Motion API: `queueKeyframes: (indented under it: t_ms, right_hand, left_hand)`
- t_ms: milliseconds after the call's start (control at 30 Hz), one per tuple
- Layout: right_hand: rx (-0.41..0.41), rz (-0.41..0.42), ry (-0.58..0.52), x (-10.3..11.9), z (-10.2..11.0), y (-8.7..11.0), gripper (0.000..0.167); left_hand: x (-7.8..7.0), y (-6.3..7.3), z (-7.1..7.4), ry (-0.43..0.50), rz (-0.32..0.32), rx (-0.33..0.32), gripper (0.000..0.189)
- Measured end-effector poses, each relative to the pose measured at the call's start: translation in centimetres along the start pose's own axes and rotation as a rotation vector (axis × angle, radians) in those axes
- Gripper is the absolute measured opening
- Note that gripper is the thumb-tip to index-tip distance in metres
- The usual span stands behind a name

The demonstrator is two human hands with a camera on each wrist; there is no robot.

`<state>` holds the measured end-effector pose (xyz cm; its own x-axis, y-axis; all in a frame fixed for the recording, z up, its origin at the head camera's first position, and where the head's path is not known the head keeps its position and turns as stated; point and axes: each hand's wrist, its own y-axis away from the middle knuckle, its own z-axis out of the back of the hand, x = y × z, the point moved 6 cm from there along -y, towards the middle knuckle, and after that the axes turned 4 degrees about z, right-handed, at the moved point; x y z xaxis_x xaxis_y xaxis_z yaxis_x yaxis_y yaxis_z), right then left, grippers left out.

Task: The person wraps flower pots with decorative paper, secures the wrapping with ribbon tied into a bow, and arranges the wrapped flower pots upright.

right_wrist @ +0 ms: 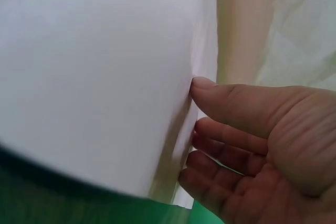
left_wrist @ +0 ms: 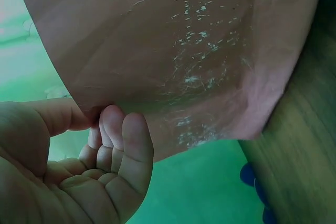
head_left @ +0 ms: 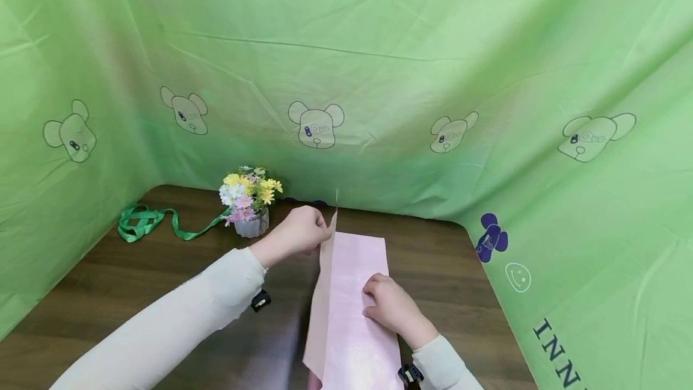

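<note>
A long sheet of pink wrapping paper (head_left: 354,257) lies lengthwise on the wooden table, with a duller pinkish-tan flap (head_left: 323,294) standing up along its left side. My left hand (head_left: 296,229) pinches the flap's edge near its far end. In the left wrist view, the thumb and fingertips meet at the margin of the shiny, creased flap (left_wrist: 131,40). My right hand (head_left: 394,306) rests on the flat pink part, thumb and fingers apart. Its fingertips touch the pale paper (right_wrist: 94,77) by a fold in the right wrist view; what lies under them is partly hidden.
At the back left stands a small pale pot (head_left: 252,225) of yellow, white and pink flowers (head_left: 248,190). A green ribbon (head_left: 135,222) trails from it towards the table's left edge. Green printed cloth (head_left: 379,77) surrounds the table (head_left: 449,294) at the back and sides.
</note>
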<state>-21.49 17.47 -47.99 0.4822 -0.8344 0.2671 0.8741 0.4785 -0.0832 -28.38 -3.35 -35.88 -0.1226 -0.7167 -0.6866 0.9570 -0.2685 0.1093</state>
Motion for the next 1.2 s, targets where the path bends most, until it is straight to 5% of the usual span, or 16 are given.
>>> queueKeyframes:
  t_ms: [467, 833, 1200]
  right_hand:
    - [0.002, -0.086, -0.039, -2.6, 0.9, 1.4, 0.031]
    - [-0.049, -0.072, -0.029, -4.0, 1.7, 2.5, 0.032]
    - [-0.026, -0.046, -0.047, -5.3, 1.4, 3.0, 0.035]
  left_hand:
    - [4.3, 1.3, 3.1, 0.037, 0.042, -0.031, 0.037]
    - [8.9, 1.9, 2.0, 0.19, 0.111, -0.029, 0.028]
    - [13.2, 1.7, -0.2, 0.344, 0.28, 0.023, 0.019]
